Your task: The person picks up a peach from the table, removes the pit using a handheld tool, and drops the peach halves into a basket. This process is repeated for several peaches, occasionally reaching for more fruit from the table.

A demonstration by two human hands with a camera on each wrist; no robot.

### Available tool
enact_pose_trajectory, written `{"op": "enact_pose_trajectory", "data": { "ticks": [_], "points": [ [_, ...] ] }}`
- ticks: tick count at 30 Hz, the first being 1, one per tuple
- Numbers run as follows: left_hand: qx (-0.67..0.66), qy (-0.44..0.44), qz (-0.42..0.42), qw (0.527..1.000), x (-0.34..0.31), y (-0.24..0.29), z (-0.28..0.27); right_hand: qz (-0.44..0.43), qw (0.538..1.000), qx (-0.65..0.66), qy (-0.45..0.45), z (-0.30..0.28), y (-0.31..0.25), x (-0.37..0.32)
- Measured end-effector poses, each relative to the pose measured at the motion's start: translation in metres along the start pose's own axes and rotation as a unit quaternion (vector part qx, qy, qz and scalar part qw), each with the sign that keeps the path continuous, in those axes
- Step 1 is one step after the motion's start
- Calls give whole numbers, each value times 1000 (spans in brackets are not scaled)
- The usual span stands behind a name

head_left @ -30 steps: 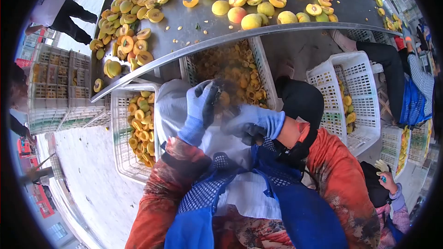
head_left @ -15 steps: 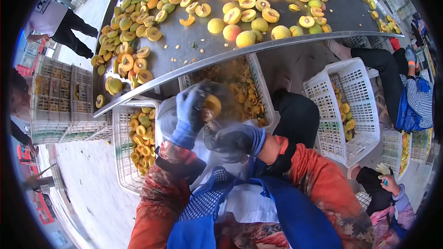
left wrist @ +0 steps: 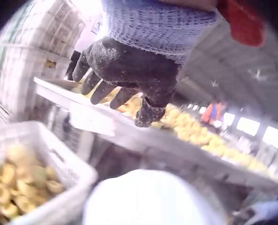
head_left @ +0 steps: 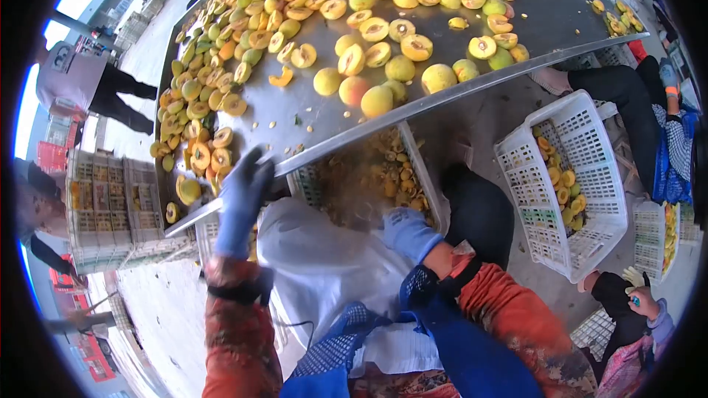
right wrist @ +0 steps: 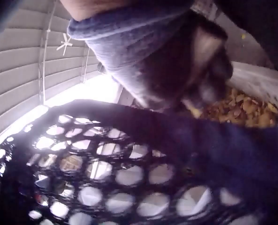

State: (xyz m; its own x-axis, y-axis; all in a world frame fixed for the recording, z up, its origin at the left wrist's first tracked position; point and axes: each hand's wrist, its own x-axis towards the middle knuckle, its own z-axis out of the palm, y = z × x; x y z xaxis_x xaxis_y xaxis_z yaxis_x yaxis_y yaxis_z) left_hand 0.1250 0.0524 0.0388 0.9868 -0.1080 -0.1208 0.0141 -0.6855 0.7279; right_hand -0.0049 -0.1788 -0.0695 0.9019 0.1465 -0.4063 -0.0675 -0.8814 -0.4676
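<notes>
My left hand [head_left: 242, 203], in a blue knit glove with dark coated fingers, reaches up to the metal rim of a steel table [head_left: 310, 96]. Its fingers look straight and spread in the left wrist view, with nothing between them. On the table lie many halved and whole yellow peaches [head_left: 377, 101]; a group of halves [head_left: 200, 155] is just beyond these fingertips. My right hand [head_left: 410, 234], gloved alike, hovers low by a crate of peach scraps [head_left: 422, 169]. Its fingers look curled in the right wrist view, but blur keeps me from telling what they hold.
A white crate of peach halves [left wrist: 82, 183] stands at my left, partly behind my arm. Another white crate [head_left: 582, 147] sits tilted on the right. Stacked crates [head_left: 110, 214] and a standing person [head_left: 88, 88] are at the far left. Other people sit at the right.
My left hand has left the lap, where it held a peach half, and moved up to the table's rim, now without it. My right hand has drawn apart toward the scrap crate.
</notes>
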Motion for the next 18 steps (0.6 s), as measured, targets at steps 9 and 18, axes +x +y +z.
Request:
{"op": "enact_pose_trajectory", "data": {
  "ticks": [9,18],
  "points": [
    [63,-162,99,980,118,86,160,-39,989,53,129,22,15,-4],
    [-498,-131,66,855,-11,30,32,-117,934,255,220,-52,-35,-15]
  ]
}}
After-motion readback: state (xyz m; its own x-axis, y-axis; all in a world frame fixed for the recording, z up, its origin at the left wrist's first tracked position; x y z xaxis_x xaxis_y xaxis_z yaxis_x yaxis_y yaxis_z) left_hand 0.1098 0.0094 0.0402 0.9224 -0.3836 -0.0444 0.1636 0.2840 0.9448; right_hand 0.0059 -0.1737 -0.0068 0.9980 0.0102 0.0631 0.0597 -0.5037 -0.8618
